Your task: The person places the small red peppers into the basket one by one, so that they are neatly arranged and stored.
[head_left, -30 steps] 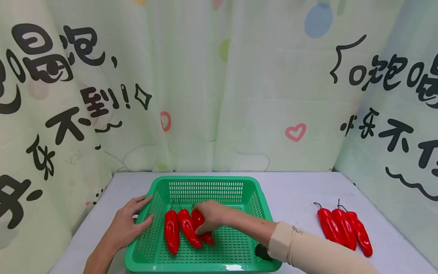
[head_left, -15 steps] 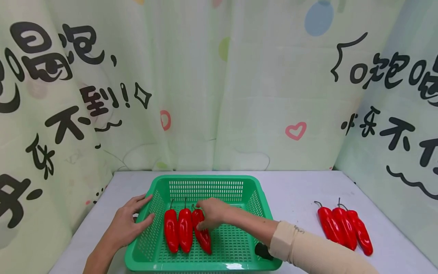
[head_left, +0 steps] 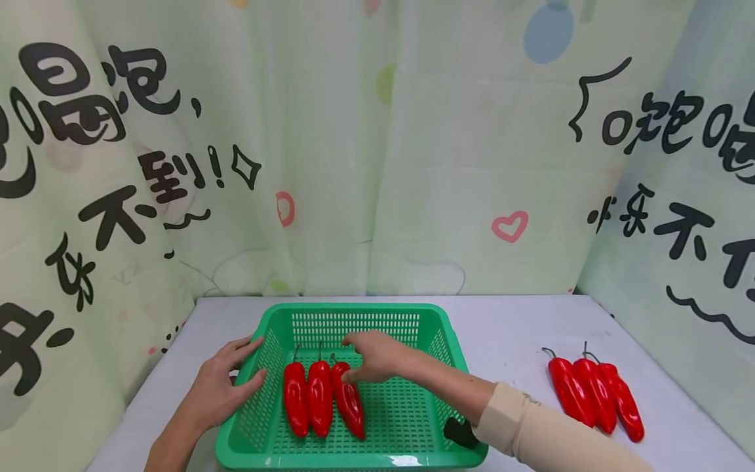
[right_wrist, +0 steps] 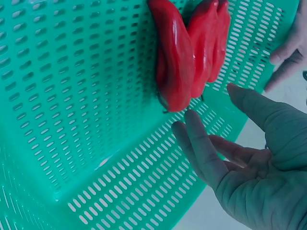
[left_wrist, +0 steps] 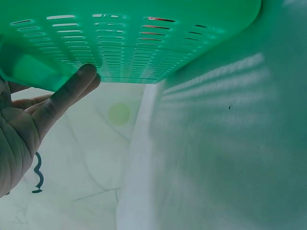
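Note:
In the head view, three red chili peppers [head_left: 349,410] lie side by side in the left half of a green plastic basket [head_left: 354,307], stems pointing to the back. My right hand [head_left: 377,357] hovers over the basket just right of the rightmost pepper, thumb and fingers spread with nothing between them. The right wrist view shows its fingertips apart from the peppers [right_wrist: 175,62], near their stem ends. My left hand [head_left: 215,390] rests against the basket's left side, fingers and thumb extended along the rim. In the left wrist view, these fingers [left_wrist: 64,98] lie against the outer wall.
Another three red chili peppers [head_left: 594,390] lie together on the white table [head_left: 501,334], to the right of the basket. A printed curtain [head_left: 448,164] stands behind the table and along both sides. A black strap piece [head_left: 461,432] sits at the right wrist, over the basket's right rim.
The third pepper has straightened beside the other two, and the middle one lies straighter too. My right hand has let go of it and lifted slightly to the right. The left hand stays put.

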Demonstrator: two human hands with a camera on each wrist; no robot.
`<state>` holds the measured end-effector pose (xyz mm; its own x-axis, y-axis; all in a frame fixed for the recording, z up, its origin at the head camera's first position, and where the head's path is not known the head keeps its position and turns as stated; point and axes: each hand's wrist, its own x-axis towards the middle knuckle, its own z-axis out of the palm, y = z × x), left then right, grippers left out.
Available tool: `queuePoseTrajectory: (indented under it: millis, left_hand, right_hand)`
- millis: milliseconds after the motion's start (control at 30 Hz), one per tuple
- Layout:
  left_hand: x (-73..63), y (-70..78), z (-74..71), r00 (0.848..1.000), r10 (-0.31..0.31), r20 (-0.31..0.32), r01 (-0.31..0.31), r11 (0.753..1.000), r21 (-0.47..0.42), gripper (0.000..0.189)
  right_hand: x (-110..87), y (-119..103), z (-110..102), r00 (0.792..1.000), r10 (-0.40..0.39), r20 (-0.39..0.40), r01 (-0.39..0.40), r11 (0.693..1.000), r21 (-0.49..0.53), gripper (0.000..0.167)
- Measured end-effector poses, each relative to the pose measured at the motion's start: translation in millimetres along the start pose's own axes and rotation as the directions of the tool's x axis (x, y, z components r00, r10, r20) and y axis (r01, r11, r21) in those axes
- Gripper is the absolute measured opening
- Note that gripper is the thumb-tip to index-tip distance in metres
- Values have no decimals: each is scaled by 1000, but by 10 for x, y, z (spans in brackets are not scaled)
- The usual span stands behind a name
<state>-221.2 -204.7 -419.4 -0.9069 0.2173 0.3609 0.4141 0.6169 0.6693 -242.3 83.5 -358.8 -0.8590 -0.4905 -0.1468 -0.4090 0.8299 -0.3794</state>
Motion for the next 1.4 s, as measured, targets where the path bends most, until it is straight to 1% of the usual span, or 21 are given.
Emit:
queuePoseTrajectory:
  millis: [233,567,833,1033,1200,1400]
  left_hand:
    - [-7,-4,6,1000,-8,-5,8,1000,-1,54]
    - [-7,-14,17,1000,6,-10,-6,1000,0,54]
    - [-3,-12,11,1000,19,-13,-19,1000,3,53]
    - [4,-9,2,1000,8,-9,-8,1000,10,54]
    - [6,-10,6,1000,14,-9,-14,1000,9,54]
    - [5,-2,9,1000,10,-9,-10,1000,6,53]
  right_hand:
    - [-11,66,-72,1000,-9,-19,11,998,62,59]
    - [-77,96,-158,998,-17,-56,24,991,130,57]
    - [-168,105,-238,997,-11,-81,24,988,151,56]
    - [-253,137,-288,994,-33,-107,49,986,156,56]
    - [-336,173,-324,990,-56,-127,79,981,178,56]
    - [-418,212,-363,987,-57,-151,87,976,200,58]
